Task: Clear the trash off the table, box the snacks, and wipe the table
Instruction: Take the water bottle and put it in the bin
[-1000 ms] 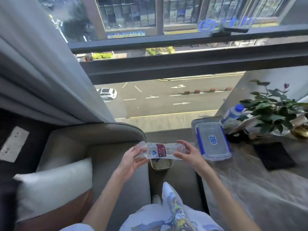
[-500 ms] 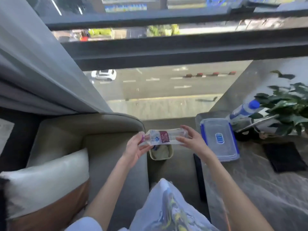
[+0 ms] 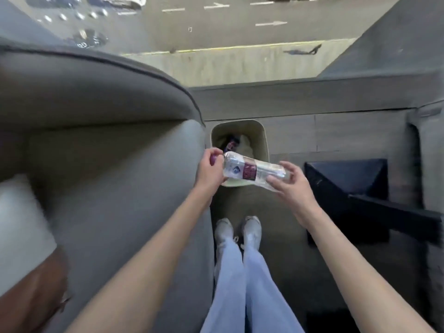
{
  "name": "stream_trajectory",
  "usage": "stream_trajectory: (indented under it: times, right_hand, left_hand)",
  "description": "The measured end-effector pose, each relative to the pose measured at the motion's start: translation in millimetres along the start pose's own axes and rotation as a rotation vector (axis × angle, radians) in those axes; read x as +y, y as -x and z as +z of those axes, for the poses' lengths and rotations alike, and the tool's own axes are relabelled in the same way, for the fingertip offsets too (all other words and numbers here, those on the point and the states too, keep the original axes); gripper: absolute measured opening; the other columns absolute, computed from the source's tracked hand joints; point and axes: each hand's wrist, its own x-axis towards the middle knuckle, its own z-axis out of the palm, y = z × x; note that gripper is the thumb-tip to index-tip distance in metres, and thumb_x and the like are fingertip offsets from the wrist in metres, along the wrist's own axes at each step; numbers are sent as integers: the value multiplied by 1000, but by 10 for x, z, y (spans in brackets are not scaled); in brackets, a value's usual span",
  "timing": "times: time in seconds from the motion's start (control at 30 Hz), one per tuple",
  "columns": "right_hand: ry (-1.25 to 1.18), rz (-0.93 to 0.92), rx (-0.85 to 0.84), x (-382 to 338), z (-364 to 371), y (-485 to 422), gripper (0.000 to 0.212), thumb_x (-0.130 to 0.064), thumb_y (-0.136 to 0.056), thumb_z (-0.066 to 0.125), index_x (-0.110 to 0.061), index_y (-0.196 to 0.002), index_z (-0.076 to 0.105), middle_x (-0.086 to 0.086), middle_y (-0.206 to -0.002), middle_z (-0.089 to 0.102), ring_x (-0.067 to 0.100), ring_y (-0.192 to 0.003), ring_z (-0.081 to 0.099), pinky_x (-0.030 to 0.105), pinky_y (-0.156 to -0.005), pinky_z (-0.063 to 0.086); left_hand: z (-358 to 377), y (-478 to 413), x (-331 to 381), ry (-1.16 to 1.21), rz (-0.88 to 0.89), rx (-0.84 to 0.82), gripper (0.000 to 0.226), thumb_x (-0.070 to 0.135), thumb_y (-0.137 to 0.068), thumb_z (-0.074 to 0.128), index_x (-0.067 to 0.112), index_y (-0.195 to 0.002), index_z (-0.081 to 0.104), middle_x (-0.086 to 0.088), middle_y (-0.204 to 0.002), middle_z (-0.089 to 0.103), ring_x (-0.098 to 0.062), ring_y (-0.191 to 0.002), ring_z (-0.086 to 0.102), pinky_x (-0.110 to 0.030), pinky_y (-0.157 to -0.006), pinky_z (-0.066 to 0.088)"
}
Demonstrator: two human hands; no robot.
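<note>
I hold the clear plastic bottle (image 3: 252,170) lying sideways over the small trash bin (image 3: 263,138), cap end to my left, base to my right. My left hand (image 3: 210,170) is closed around the purple cap; my right hand (image 3: 289,186) cups the base with loosely curled fingers. The bin's contents are blurred.
</note>
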Motion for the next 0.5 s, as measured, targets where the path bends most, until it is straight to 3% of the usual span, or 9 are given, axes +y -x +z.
stream_trajectory:
  times: [0.1,0.23,0.33,0.37,0.43,0.5]
  right_hand:
    - [135,-95,49,434,115,-655,58,-20,-77,81,-23,-126,50,-1,-122,58,7,-102,59,10,-78,47]
    - [365,-235,124,803,407,-1234,60,-26,-77,79,-21,-122,40,-5,-113,52,10,-94,56,26,-80,44]
    - [605,-369,148,993,662,-1526,53,-29,-81,70,-23,-120,36,0,-117,47,19,-94,54,32,-78,41]
    - [663,-401,133,1049,718,-1607,51,-30,-84,68,-24,-123,36,2,-117,46,23,-93,54,32,-77,40]
    - [754,-414,102,1103,774,-1729,51,-31,-88,63,-31,-130,35,5,-117,44,28,-90,57,36,-78,42]
    - [809,-408,76,1127,773,-1823,53,-31,-90,61,-36,-134,33,6,-118,43,31,-92,59,40,-79,45]
  left_hand:
    - [235,-830,-390,-60,19,-3,28,14,-97,42,32,-81,55,6,-91,54,-28,-103,61,-54,-92,55]
    - [450,-1613,-752,-28,13,33,29,10,-97,32,29,-93,53,-5,-105,57,-21,-91,60,-46,-91,57]
    - [545,-1952,-912,24,-22,52,25,10,-96,39,22,-115,50,-8,-109,55,-16,-78,57,-33,-73,55]
    - [566,-2048,-956,13,-26,57,31,8,-94,43,20,-122,49,-8,-115,55,-17,-82,59,-34,-77,55]
    - [593,-2187,-1022,-69,-7,64,42,6,-91,45,19,-130,46,-6,-131,51,-22,-109,61,-40,-98,52]
    - [598,-2254,-1044,-132,11,64,46,8,-91,46,19,-136,44,-4,-138,48,-25,-121,58,-39,-106,48]
